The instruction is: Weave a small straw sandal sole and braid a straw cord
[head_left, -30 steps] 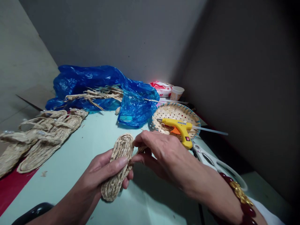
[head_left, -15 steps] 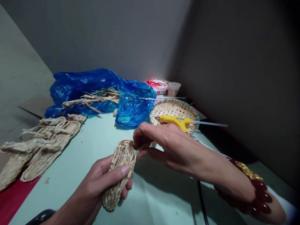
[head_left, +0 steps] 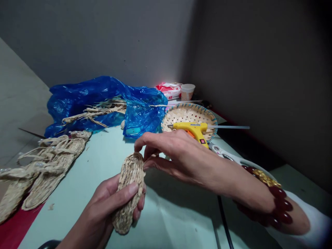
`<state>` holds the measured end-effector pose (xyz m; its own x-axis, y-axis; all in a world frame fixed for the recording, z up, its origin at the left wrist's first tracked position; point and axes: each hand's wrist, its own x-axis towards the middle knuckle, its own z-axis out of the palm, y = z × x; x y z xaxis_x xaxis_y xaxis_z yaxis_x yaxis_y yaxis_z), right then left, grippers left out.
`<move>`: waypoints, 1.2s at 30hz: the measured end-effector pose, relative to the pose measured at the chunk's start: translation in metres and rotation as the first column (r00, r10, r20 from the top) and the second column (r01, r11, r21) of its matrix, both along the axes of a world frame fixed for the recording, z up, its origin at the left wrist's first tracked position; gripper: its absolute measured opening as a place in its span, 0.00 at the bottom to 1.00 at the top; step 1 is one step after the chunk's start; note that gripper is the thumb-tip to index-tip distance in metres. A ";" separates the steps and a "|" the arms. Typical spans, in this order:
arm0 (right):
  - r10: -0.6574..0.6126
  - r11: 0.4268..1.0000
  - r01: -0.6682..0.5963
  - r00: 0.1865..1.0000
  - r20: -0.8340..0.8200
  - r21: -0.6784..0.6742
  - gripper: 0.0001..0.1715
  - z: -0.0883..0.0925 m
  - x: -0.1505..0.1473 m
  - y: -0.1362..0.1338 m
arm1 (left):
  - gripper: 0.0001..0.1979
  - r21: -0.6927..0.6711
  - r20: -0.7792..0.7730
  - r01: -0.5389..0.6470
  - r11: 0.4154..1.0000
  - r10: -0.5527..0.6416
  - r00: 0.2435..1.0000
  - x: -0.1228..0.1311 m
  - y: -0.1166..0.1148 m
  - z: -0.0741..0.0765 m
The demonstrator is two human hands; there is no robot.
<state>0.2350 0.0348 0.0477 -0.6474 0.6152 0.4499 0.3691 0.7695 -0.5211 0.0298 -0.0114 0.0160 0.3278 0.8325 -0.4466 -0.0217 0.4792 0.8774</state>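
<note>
A braided straw shoe sole [head_left: 128, 173], long and oval, is upright and slightly tilted above the table. My left hand [head_left: 109, 200] is closed around its lower half, the thumb lying flat across the front and the fingers behind. At the sole's upper right edge, my right hand [head_left: 171, 152] pinches a straw braid [head_left: 153, 156] that runs along the rim. Its index finger reaches over the sole's top end. Most of the braid is hidden by the right fingers. A yellow glue gun [head_left: 193, 129] lies just beyond that hand.
Behind the right hand is a woven basket [head_left: 181, 112] under the glue gun. Scissors [head_left: 233, 155] lie partly beneath the right forearm. A blue plastic bag [head_left: 75, 98] holds straw [head_left: 111, 107]. Finished-looking straw sandals [head_left: 52, 169] lie left. A paper cup [head_left: 187, 91] and tissue pack [head_left: 169, 90] stand behind.
My right hand has moved left, its index finger now over the sole's top end. The left hand still grips the sole. The whole view has shifted slightly.
</note>
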 end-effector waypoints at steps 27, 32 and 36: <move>0.226 0.963 -0.236 0.970 -0.088 -0.128 0.16 0.005 0.005 0.010 | 0.13 -0.065 0.006 0.056 0.996 -0.055 0.998 -0.005 0.001 -0.003; 0.259 0.956 -0.269 0.961 -0.096 -0.118 0.15 0.003 0.004 0.010 | 0.11 -0.079 -0.024 0.077 0.994 -0.079 0.997 -0.004 0.003 -0.002; 0.278 0.953 -0.282 0.959 -0.054 -0.109 0.14 0.005 0.003 0.006 | 0.12 -0.068 -0.030 0.046 0.997 -0.048 0.998 -0.003 0.003 -0.001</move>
